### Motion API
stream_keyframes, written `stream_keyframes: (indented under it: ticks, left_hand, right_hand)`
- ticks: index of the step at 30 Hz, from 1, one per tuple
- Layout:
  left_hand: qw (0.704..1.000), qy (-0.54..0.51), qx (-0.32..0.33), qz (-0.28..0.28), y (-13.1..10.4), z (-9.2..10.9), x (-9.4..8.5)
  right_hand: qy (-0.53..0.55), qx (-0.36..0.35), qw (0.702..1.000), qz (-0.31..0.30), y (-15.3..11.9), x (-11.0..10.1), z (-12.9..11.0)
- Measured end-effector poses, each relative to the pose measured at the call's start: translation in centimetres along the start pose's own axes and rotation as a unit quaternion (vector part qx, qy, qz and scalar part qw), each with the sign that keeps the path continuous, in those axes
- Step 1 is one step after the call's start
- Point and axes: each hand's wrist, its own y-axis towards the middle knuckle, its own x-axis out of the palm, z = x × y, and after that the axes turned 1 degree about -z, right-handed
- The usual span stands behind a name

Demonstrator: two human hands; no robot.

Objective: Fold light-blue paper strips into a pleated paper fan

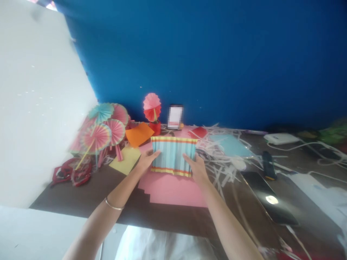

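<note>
A pleated light-blue paper (173, 157) with yellow and orange bands along its top and bottom edges is held up, spread between both hands. My left hand (148, 159) grips its left edge, thumb on the front face. On the right edge, my right hand (196, 166) closes the same way, thumb in front. Beneath the pleated paper, pink sheets (173, 191) lie on the dark table (173, 216). Just left of my left hand are a yellow sheet (126, 159) and an orange sheet (139, 134).
Folded paper fans (101, 133) stand at the left above red scissors-like items (72, 171). A pink-red fan (152, 107) rises from a red pot (155, 128). White paper strips (219, 166), a blue sheet (231, 145) and a phone (271, 198) lie right.
</note>
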Motion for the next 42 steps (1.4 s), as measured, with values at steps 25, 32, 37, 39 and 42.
stream_keyframes:
  ticks: [25, 32, 37, 39, 42]
  left_hand:
    - [0.972, 0.222, 0.069, -0.031, -3.0, 0.9, 2.9]
    - [0.975, 0.201, 0.072, -0.057, -4.8, 1.0, 4.3]
    - [0.975, 0.177, 0.055, -0.12, -5.2, 1.5, 4.5]
    - [0.974, 0.156, 0.044, -0.157, -5.3, 1.5, 4.5]
    - [0.97, 0.108, 0.008, -0.218, -5.5, 1.2, 4.6]
  right_hand:
    - [-0.009, -0.051, 0.999, -0.018, -1.6, 1.9, 0.1]
    - [-0.058, -0.098, 0.993, -0.028, -3.2, 3.4, 0.1]
    - [-0.049, -0.053, 0.996, -0.058, -4.6, 4.1, -0.9]
    - [-0.02, -0.014, 0.998, -0.058, -5.0, 4.2, -1.0]
    - [0.025, 0.031, 0.998, -0.053, -5.0, 4.3, -0.5]
